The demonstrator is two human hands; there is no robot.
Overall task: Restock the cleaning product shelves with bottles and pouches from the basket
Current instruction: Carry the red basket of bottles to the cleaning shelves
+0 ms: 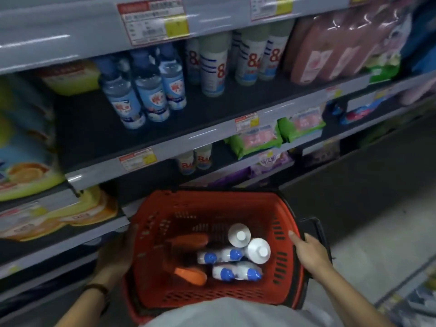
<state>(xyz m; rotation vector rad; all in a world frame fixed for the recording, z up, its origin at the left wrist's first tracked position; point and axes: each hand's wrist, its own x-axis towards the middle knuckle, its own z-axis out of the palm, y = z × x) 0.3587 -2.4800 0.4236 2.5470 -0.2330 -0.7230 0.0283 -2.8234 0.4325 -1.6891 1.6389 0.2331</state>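
While clutching the basket (212,201) by both sides, with left hand (115,253) and right hand (309,252) curled round its rim, barely starting: carrying bottles (226,256) inside, shelving none yet. Eyeing bare shelf (99,138) room beside blue bottles (144,90); minding the lip just ahead.

Above the left hand (115,252), the dark middle shelf (89,138) is bare in front and left of three clear blue-labelled bottles (151,90). Above the right hand (309,252), tall white bottles with red numerals (214,64) and pink pouches (342,48) crowd it. The red plastic basket (278,208) between the hands stands open-topped.
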